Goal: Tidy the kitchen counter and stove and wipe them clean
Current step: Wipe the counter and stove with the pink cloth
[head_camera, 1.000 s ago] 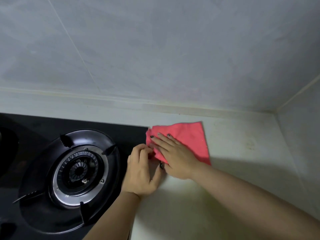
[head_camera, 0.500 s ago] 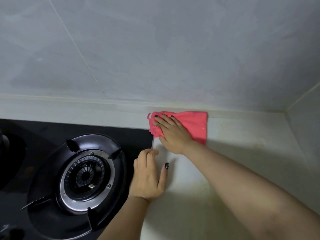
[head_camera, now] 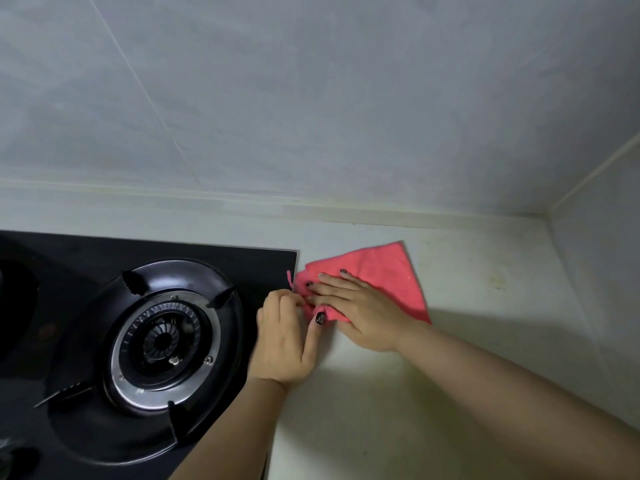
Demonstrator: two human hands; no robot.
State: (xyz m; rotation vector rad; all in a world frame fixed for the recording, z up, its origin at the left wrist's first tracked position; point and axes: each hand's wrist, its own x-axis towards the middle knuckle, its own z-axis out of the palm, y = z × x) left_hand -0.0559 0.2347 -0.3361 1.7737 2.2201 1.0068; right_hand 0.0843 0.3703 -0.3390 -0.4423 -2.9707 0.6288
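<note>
A pink cloth (head_camera: 384,275) lies flat on the pale counter (head_camera: 433,382), just right of the black glass stove (head_camera: 239,265). My right hand (head_camera: 356,310) presses on the cloth's near left part with fingers spread flat. My left hand (head_camera: 285,337) rests on the stove's right edge beside it, fingers curled at the cloth's left corner, thumb touching the cloth. A round burner with a black pan support (head_camera: 162,341) sits left of my left hand.
A tiled wall (head_camera: 311,98) rises behind the counter and a side wall (head_camera: 602,271) closes the corner at the right. Faint yellowish stains (head_camera: 495,282) mark the counter near that corner. A second burner's edge (head_camera: 14,299) shows at far left.
My right hand has pulled the cloth back from the wall toward me along the stove's edge. My left hand has moved up against the cloth's corner.
</note>
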